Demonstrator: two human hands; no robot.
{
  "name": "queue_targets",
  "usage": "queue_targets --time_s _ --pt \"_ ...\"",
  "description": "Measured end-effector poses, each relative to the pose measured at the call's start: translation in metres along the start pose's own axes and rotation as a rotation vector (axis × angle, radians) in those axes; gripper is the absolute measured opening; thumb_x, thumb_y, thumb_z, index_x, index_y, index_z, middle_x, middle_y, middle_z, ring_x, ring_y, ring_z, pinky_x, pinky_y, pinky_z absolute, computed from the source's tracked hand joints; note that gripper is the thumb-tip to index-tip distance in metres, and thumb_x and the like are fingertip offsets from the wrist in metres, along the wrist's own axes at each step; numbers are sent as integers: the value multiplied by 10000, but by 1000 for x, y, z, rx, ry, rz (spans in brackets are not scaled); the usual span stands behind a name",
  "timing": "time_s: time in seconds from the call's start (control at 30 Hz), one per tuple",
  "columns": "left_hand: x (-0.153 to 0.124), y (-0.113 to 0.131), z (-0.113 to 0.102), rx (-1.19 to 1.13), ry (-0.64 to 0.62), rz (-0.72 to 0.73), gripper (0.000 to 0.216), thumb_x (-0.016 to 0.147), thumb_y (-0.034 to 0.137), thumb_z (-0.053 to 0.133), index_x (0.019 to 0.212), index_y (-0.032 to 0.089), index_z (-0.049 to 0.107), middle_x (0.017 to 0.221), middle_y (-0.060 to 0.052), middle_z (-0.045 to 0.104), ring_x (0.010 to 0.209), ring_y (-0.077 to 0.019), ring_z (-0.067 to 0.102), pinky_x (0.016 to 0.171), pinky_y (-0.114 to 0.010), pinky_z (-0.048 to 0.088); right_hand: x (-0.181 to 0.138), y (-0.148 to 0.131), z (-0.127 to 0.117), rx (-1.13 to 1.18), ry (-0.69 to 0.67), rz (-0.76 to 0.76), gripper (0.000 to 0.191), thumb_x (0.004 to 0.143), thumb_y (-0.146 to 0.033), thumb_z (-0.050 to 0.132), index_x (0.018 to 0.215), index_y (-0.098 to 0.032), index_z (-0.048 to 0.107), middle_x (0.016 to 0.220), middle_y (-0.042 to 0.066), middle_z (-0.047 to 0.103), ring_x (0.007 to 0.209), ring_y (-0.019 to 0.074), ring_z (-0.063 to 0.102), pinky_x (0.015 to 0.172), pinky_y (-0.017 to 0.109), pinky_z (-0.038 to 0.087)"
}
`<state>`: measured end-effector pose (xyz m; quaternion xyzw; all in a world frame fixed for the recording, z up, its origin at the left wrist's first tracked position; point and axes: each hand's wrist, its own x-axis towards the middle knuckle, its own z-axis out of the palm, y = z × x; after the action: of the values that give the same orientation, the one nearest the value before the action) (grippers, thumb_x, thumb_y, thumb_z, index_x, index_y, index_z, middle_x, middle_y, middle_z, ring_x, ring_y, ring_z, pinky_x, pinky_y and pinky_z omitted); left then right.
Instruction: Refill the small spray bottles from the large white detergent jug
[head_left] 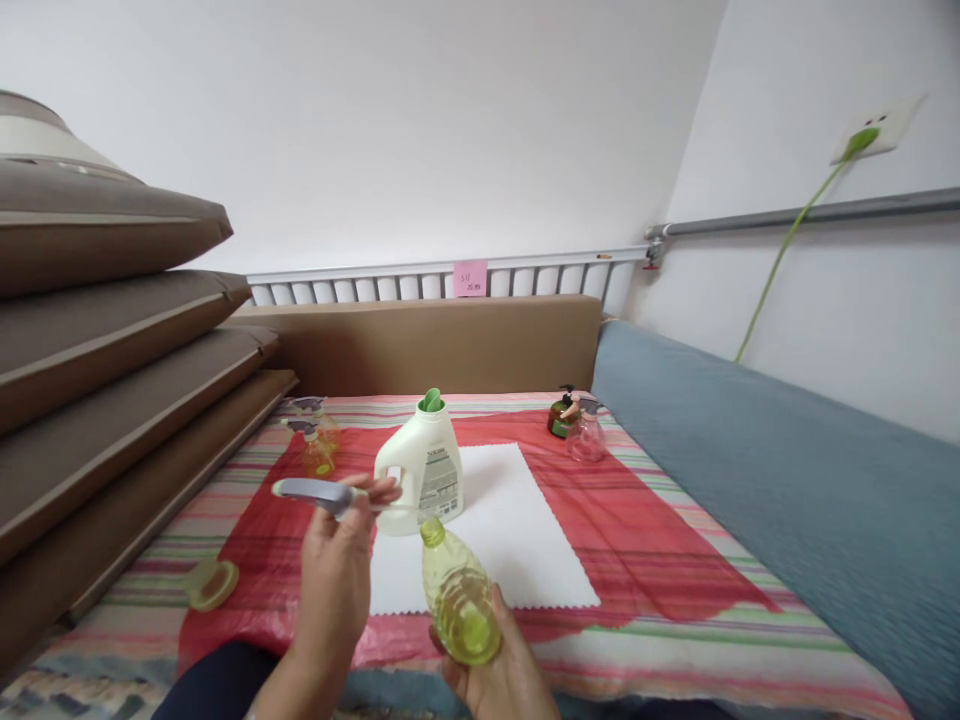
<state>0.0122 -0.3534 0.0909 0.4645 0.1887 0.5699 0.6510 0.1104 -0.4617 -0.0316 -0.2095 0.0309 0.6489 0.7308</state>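
My left hand (337, 545) is closed around a grey and white spray trigger head (319, 492), held sideways with its thin tube pointing right. In my right hand (495, 665) a see-through yellow-green spray bottle (459, 595) leans to the left, its neck uncapped and some liquid in its lower part. The trigger head and the bottle are apart. Just behind them a large white detergent jug (427, 475) with a handle stands upright, a green piece (432, 402) showing in its open mouth. To the left lies a pale yellow-green round lid (211, 583).
A white sheet (525, 540) lies on red plastic (630, 540) over a striped cloth (795, 650). Yellow spray bottles (319, 455) stand back left; a pink spray bottle (586, 440) and dark pump bottle (559, 418) back right. Stacked cushions (112, 310) rise at left.
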Motion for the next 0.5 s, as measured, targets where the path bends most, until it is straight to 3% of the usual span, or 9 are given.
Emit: queue_targets --time_s 0.1,0.23,0.4,0.5 --pt "-9 -7 -1 132 -97 -95 224 677 282 712 837 161 613 813 -53 700 827 -202 646 824 -340 455 -1 -2 1 -3 -7 19 447 701 -471 676 1003 -145 630 888 69 719 711 194 666 537 247 504" --pt "-2 -5 -2 68 -7 27 182 702 286 686 813 179 589 761 -17 693 769 -176 651 826 -340 455 -1 -5 0 5 11 56 448 691 -478 682 979 -138 635 865 80 721 716 192 669 535 245 505" --pt "45 2 -21 -80 120 89 185 714 333 634 791 168 600 660 -2 689 664 -160 656 764 -325 476 2 -12 -15 14 41 72 462 655 -474 710 947 -121 644 852 85 723 716 197 668 537 251 508" --pt "77 -9 -43 -190 191 25 222 734 395 567 701 177 595 603 7 678 650 -166 657 762 -344 484 5 -15 -32 -2 48 76 451 671 -475 695 911 -96 656 833 110 722 721 199 669 558 249 509"
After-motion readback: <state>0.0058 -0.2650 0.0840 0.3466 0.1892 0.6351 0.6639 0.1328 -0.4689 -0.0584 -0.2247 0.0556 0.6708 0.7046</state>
